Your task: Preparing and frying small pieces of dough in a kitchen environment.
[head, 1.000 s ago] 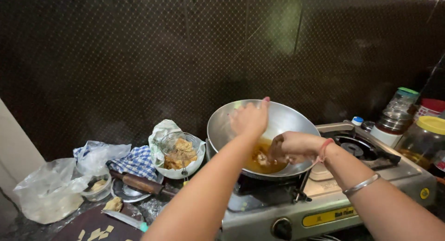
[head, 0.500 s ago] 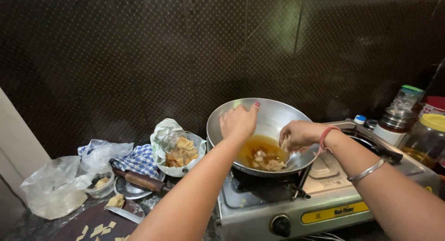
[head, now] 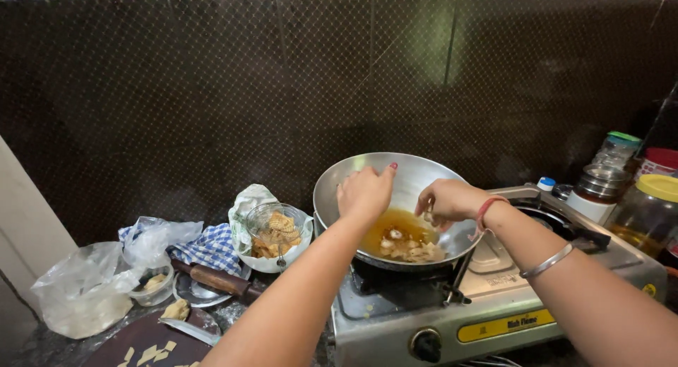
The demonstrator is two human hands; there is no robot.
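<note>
Over the oil-filled wok (head: 353,183) at centre, the left hand (head: 365,192) hovers loosely curled and empty, while the right hand (head: 446,199) pinches a dough piece (head: 428,216), held high clear of the hot oil (head: 395,226).

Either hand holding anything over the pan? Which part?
Right hand pinches a small pale dough piece by its top edge above the oil. Left hand: palm hidden, cannot tell.

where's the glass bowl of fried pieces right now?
In the head view, the clear glass bowl of golden fried pieces sits on the counter left of centre, just left of the round steel wok on the stove, with the blue checked cloth on its other side.
</note>
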